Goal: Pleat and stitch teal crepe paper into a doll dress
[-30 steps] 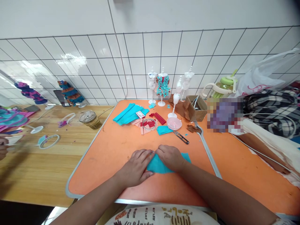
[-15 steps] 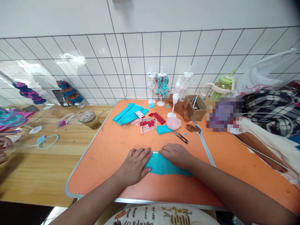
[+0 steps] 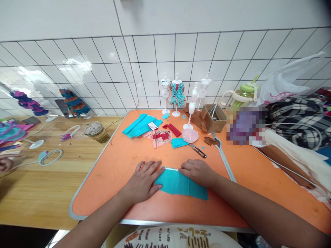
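A piece of teal crepe paper (image 3: 181, 187) lies on the orange table in front of me, with a narrow white strip (image 3: 171, 168), likely tape, along its far edge. My left hand (image 3: 144, 181) rests flat over the paper's left end, fingers stretched out and thumb apart. At the right part of the far edge, my right hand (image 3: 198, 172) has its fingers bent and pressed together on the strip and paper; its thumb is hidden. Beyond the hands are black thread snips (image 3: 198, 151), a folded teal paper piece (image 3: 179, 143) and a pink bowl (image 3: 190, 135).
White mini dress forms (image 3: 165, 91) stand by the tiled wall, one dressed in teal ruffles (image 3: 177, 93). A cardboard box (image 3: 214, 119), a green-lidded jug (image 3: 245, 93) and fabric are to the right. At left are a lidded cup (image 3: 97, 132) and another person's hand (image 3: 5, 162).
My hands have moved slightly apart along the far edge, so more of the white strip shows between them. The paper's near right corner has come into view.
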Demonstrator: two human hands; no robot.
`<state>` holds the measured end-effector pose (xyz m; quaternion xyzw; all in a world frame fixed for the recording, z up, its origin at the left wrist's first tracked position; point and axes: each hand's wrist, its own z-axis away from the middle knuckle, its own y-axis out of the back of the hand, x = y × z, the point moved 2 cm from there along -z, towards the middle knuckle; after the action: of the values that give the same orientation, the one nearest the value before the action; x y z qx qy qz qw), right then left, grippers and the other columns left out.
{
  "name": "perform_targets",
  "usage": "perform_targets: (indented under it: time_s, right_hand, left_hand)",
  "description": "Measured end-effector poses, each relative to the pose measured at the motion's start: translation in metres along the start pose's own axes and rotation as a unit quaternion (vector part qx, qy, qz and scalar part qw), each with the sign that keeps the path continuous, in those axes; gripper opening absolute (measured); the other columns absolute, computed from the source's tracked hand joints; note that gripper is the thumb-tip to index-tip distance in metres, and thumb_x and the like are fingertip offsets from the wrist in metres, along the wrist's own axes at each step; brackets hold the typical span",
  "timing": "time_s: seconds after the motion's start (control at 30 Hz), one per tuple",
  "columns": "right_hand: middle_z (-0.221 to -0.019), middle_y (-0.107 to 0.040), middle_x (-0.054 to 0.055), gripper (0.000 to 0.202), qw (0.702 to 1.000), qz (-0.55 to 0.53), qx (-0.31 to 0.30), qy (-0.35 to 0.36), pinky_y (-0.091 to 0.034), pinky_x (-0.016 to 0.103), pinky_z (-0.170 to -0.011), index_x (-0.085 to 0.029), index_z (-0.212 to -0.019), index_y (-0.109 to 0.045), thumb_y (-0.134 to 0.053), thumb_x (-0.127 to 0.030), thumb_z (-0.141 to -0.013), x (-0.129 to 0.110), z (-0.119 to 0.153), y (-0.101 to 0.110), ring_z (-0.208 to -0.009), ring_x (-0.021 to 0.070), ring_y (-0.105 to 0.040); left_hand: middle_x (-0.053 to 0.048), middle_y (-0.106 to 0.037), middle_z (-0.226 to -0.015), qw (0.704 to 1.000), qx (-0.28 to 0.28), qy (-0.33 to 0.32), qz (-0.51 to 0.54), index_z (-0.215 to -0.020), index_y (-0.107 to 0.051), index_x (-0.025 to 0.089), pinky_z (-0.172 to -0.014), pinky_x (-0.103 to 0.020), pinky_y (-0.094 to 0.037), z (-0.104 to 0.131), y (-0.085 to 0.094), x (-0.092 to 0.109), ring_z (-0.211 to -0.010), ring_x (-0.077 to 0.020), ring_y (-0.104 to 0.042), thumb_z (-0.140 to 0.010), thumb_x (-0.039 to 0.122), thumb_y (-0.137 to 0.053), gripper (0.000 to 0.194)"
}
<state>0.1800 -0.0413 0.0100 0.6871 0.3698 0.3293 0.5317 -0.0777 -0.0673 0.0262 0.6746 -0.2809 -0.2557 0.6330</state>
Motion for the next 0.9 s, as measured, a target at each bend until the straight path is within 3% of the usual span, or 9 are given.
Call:
perform_targets:
  time_s: [0.27, 0.53, 0.8, 0.9]
  right_hand:
    - [-0.089, -0.061, 0.006, 0.021, 1.000, 0.000, -0.009, 0.003, -0.028, 0.028, -0.060, -0.018, -0.101, -0.061, -0.041, -0.019, -0.094, -0.004, 0.001, 0.008, -0.076, 0.0150, -0.047]
    - [-0.087, -0.056, 0.008, 0.013, 0.993, -0.024, -0.115, -0.023, -0.028, 0.028, -0.055, -0.016, -0.092, -0.058, -0.045, -0.016, -0.088, -0.021, -0.005, 0.016, -0.076, 0.0179, -0.045]
    - [-0.087, -0.057, 0.009, 0.017, 0.989, -0.047, -0.139, -0.028, -0.032, 0.028, -0.057, -0.015, -0.092, -0.058, -0.041, -0.017, -0.090, -0.024, -0.003, 0.010, -0.074, 0.0177, -0.046]
    - [-0.086, -0.058, 0.009, 0.016, 0.988, -0.050, -0.143, -0.015, -0.033, 0.028, -0.056, -0.015, -0.090, -0.059, -0.043, -0.017, -0.088, -0.024, -0.007, 0.014, -0.074, 0.0180, -0.048]
  left_hand:
    - [-0.006, -0.038, -0.146, 1.000, -0.003, -0.003, 0.005, -0.136, -0.043, 0.030, -0.101, -0.047, -0.022, 0.000, -0.001, -0.002, -0.123, -0.0288, -0.039, -0.089, 0.056, -0.037, 0.054]
    - [-0.007, -0.038, -0.146, 1.000, 0.005, -0.007, -0.003, -0.135, -0.045, 0.029, -0.102, -0.049, -0.020, -0.001, -0.004, -0.001, -0.124, -0.0295, -0.038, -0.090, 0.056, -0.037, 0.053]
    - [-0.007, -0.039, -0.146, 1.000, -0.004, -0.001, -0.005, -0.135, -0.045, 0.030, -0.103, -0.052, -0.019, -0.001, -0.004, -0.002, -0.125, -0.0297, -0.038, -0.090, 0.055, -0.037, 0.051]
    - [-0.009, -0.043, -0.142, 1.000, 0.006, 0.022, 0.001, -0.136, -0.044, 0.027, -0.105, -0.052, -0.020, -0.005, 0.001, 0.006, -0.123, -0.0294, -0.041, -0.090, 0.055, -0.037, 0.054]
